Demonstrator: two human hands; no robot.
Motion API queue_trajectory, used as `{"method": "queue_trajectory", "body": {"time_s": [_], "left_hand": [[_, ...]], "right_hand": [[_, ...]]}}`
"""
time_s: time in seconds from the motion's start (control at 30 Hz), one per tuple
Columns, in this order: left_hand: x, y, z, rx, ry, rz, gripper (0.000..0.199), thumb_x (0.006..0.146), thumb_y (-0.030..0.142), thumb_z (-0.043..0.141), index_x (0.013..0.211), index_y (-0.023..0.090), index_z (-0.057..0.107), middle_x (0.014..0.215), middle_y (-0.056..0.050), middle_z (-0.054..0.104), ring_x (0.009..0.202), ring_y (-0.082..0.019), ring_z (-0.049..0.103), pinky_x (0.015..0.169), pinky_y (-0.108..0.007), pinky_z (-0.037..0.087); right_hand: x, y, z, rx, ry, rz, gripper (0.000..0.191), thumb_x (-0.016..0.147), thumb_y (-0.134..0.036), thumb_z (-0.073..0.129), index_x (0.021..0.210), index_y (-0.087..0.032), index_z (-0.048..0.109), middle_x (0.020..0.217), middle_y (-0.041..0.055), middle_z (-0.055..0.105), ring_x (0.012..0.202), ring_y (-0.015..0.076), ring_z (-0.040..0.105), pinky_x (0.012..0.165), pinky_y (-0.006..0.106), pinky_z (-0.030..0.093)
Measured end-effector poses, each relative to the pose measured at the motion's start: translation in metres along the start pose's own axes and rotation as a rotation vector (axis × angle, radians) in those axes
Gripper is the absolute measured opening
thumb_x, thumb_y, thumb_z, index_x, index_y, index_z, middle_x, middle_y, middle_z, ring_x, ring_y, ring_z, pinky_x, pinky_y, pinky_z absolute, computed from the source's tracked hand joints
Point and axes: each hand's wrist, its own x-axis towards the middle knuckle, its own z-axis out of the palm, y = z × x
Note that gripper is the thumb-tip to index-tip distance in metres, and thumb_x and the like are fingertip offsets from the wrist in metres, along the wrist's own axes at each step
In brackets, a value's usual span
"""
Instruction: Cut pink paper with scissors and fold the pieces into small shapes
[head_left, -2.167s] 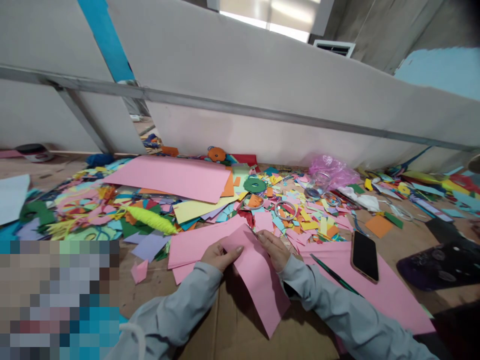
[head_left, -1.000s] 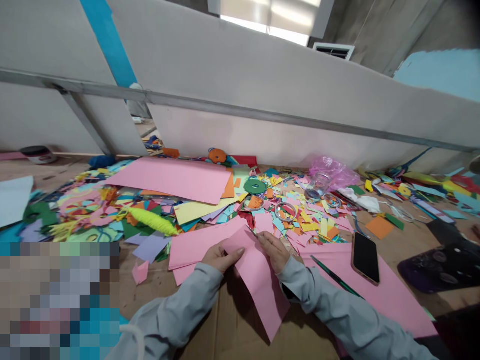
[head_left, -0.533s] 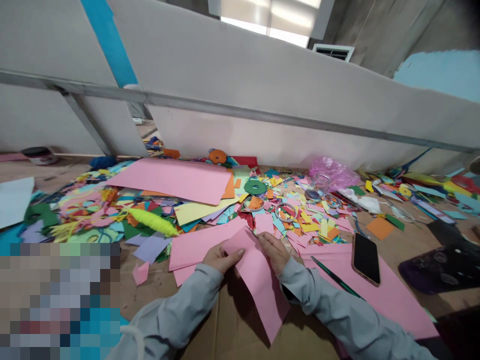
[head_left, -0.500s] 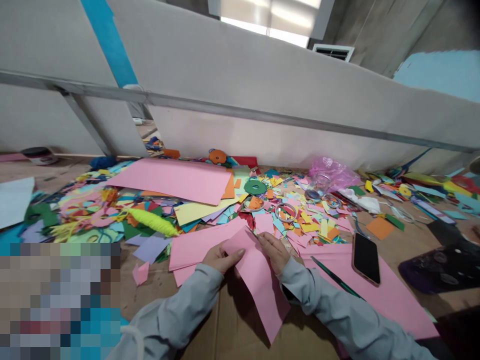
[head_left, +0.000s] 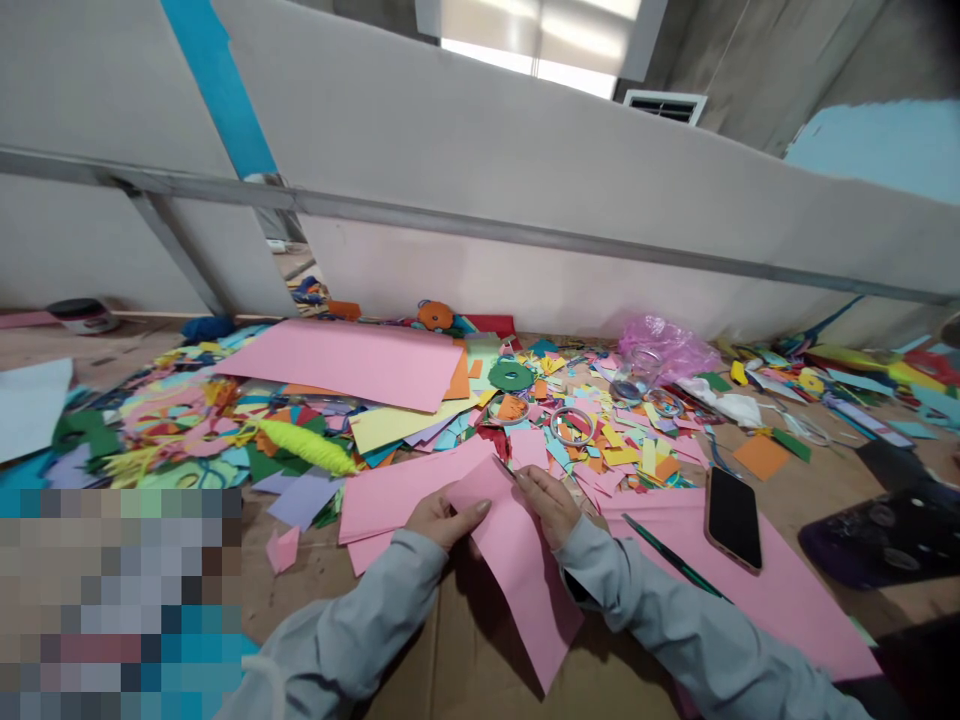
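My left hand [head_left: 448,515] pinches a sheet of pink paper [head_left: 521,590] near its upper left edge, thumb on top. The sheet hangs down toward me, its lower corner pointing at the cardboard below. My right hand [head_left: 551,503] is closed at the paper's upper right edge, around what look like scissors [head_left: 504,464]. Only a thin dark tip of them shows past the fingers; the handles are hidden. Just beyond my left hand lies a stack of pink paper [head_left: 382,495].
A phone [head_left: 733,518] and a slim dark green tool [head_left: 675,556] lie on pink paper to the right. Colourful scraps, a tape roll [head_left: 572,425], yellow-green yarn [head_left: 304,445] and a large pink sheet [head_left: 345,362] spread along the white partition [head_left: 525,270]. A dark-lidded jar [head_left: 82,316] stands far left.
Almost nothing differs. The pink sheet's lower corner has shifted very slightly right and down, and both hands keep their hold.
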Motion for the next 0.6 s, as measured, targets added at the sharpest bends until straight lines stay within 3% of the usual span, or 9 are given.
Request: {"method": "queue_trajectory", "body": {"time_s": [0.23,0.5,0.6], "left_hand": [[0.0027,-0.0028,-0.0012,-0.043,0.021,0.011,0.039,0.051,0.034,0.083,0.079,0.011,0.069,0.068,-0.006,0.071,0.063,-0.019,0.064,0.066,-0.032,0.051],[0.0011,-0.0003,-0.0006,0.003,0.015,-0.008,0.035,0.053,0.036,0.082,0.075,0.011,0.069,0.059,-0.004,0.069,0.049,-0.015,0.059,0.051,-0.027,0.048],[0.0002,0.001,0.0002,0.0,0.006,-0.005,0.033,0.054,0.035,0.081,0.075,0.012,0.07,0.055,-0.002,0.067,0.049,-0.015,0.058,0.054,-0.028,0.049]], "right_hand": [[-0.0008,0.0013,-0.001,-0.02,-0.008,-0.046,0.038,0.08,-0.057,0.049,0.075,-0.019,0.049,0.063,-0.0035,0.034,0.059,0.0119,0.031,0.056,0.025,0.027],[-0.0016,-0.0012,-0.0039,-0.093,-0.002,-0.051,0.038,0.083,-0.056,0.047,0.078,-0.019,0.052,0.063,-0.0035,0.035,0.059,0.0117,0.032,0.056,0.025,0.028],[-0.0012,0.001,-0.0041,-0.096,-0.007,-0.071,0.038,0.084,-0.056,0.046,0.078,-0.019,0.051,0.064,-0.0035,0.035,0.06,0.0117,0.033,0.057,0.024,0.028]]}}
